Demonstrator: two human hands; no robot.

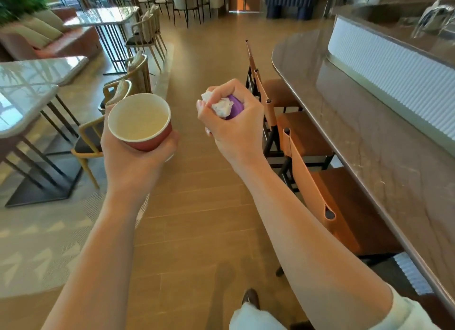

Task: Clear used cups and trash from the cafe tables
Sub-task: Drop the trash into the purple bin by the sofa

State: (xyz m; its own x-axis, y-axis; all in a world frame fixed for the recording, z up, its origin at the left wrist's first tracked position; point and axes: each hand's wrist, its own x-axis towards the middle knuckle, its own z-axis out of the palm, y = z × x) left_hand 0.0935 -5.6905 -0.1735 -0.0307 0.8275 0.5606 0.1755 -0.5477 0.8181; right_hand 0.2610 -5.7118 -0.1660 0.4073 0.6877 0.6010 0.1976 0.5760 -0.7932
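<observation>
My left hand (134, 155) grips a red paper cup (140, 120) from below and behind; the cup is upright, its pale inside looks empty. My right hand (231, 123) is closed round a crumpled white tissue (221, 107) together with a purple object (235, 105), mostly hidden by the fingers. Both hands are held out in front of me, over the wooden floor, level with each other and about a hand's width apart.
A long brown stone counter (369, 137) runs along the right, with orange-backed bar stools (305, 137) tucked under it. Glass-topped tables (32, 83) and tan chairs (118, 101) stand on the left. A wooden aisle (197, 206) leads ahead between them.
</observation>
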